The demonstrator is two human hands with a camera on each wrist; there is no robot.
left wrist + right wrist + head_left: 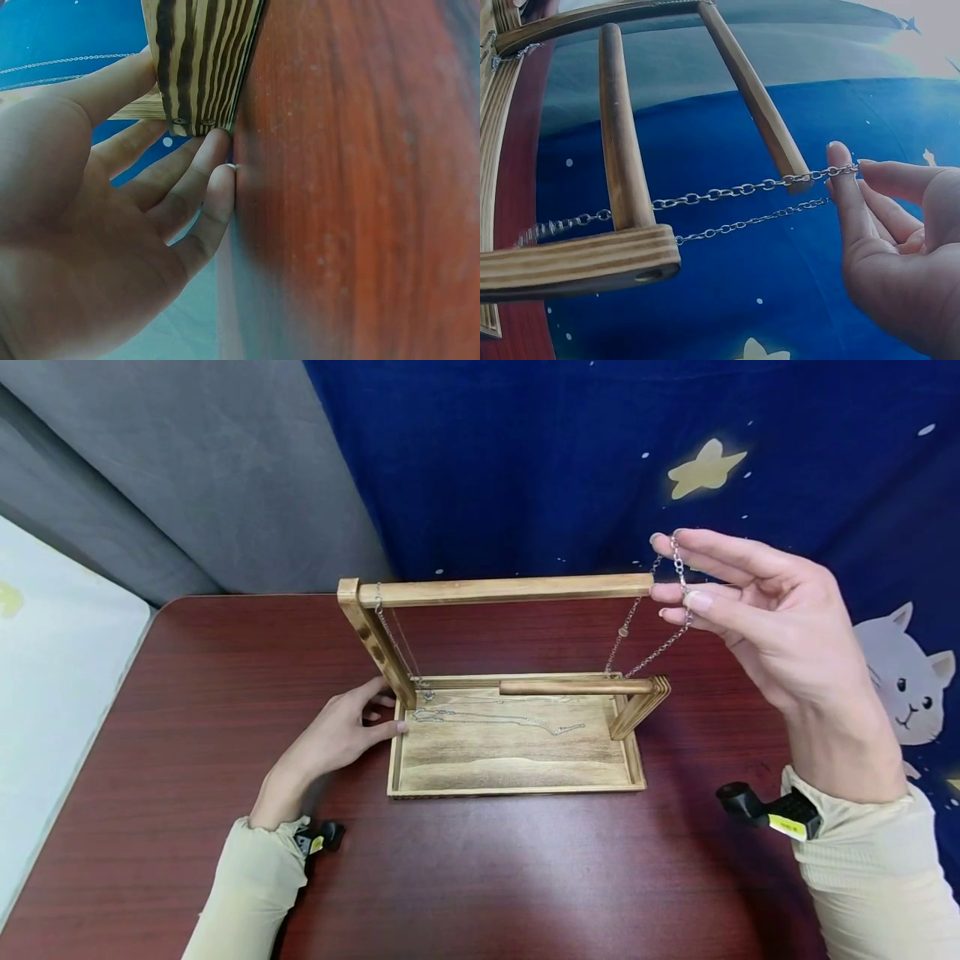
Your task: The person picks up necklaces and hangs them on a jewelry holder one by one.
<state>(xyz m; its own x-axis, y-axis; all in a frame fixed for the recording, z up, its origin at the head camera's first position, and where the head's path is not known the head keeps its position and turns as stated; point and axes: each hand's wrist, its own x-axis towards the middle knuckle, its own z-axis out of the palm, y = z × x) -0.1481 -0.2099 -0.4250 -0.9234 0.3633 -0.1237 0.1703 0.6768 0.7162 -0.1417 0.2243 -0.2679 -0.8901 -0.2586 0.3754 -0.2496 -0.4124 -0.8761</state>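
Observation:
A wooden jewelry stand has a tray [517, 768], a long upper bar [510, 590] and a shorter lower bar [577, 687]. At its left end my left hand [337, 731] grips the tray, thumb over the rim and fingers by the base of the tall post [196, 60]. My right hand [798, 627] pinches a silver chain necklace [724, 193], raised at the free tip of the upper bar. The loop is spread over the fingers, and its two strands slope down toward the lower bar. Another necklace [392, 635] hangs at the upper bar's left end.
Inside the tray lies a thin silver chain [495, 719]. The stand rests on a reddish-brown table [480, 868]. Behind it hang a blue curtain [510, 460] with stars and a grey curtain [202, 468]. A white panel [60, 635] borders the table's left side.

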